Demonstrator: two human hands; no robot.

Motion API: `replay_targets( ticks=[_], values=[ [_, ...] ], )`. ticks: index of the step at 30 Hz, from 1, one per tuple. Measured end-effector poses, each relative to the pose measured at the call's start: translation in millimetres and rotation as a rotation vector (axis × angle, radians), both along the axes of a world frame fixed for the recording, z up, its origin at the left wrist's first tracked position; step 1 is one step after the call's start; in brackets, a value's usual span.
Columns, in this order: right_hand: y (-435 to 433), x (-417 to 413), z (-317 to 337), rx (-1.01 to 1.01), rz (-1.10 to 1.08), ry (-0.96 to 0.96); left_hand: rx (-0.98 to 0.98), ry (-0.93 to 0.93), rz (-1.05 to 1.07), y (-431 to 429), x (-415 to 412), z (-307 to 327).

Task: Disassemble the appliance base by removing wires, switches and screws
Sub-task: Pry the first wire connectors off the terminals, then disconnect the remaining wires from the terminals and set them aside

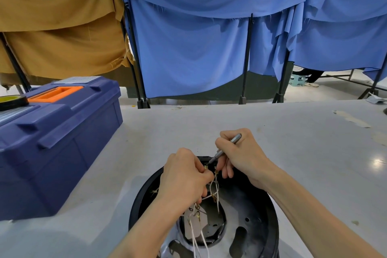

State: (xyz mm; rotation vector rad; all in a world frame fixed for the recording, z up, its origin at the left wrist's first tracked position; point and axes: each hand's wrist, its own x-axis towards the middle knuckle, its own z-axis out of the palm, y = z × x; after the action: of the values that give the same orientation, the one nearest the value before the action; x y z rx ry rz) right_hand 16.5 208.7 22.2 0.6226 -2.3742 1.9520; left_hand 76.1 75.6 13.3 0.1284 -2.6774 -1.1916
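A round black appliance base (253,218) lies open side up at the near edge of the table, with a metal plate and holes inside. White wires (215,189) with brass terminals run from its middle to its far rim. My left hand (184,176) is closed around a bunch of these wires near the far rim. My right hand (240,155) grips a slim grey screwdriver (227,147). The screwdriver tip points down-left into the far rim of the base, just beside my left fingers. What the tip touches is hidden.
A large blue toolbox (56,142) with an orange handle stands on the table to the left, a roll of dark tape (12,101) on its lid. Brown and blue cloth screens on black frames stand behind the grey table (314,153).
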Motion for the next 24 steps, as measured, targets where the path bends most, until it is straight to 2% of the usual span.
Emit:
replay_targets(
  ticks=[7,11,16,24],
  values=[
    [-2,0,-1,0.053,0.013,-0.019,0.011,-0.043,-0.025,0,1,-1],
    [4,-3,-3,-0.096,-0.022,-0.105,0.047,-0.049,-0.014,0,3,1],
    [6,-7,-6,-0.154,-0.015,-0.155,0.09,-0.044,-0.01,-3,3,3],
    [8,-6,-2,-0.191,-0.031,-0.236,0.305,-0.033,-0.043,-11,3,4]
  ],
)
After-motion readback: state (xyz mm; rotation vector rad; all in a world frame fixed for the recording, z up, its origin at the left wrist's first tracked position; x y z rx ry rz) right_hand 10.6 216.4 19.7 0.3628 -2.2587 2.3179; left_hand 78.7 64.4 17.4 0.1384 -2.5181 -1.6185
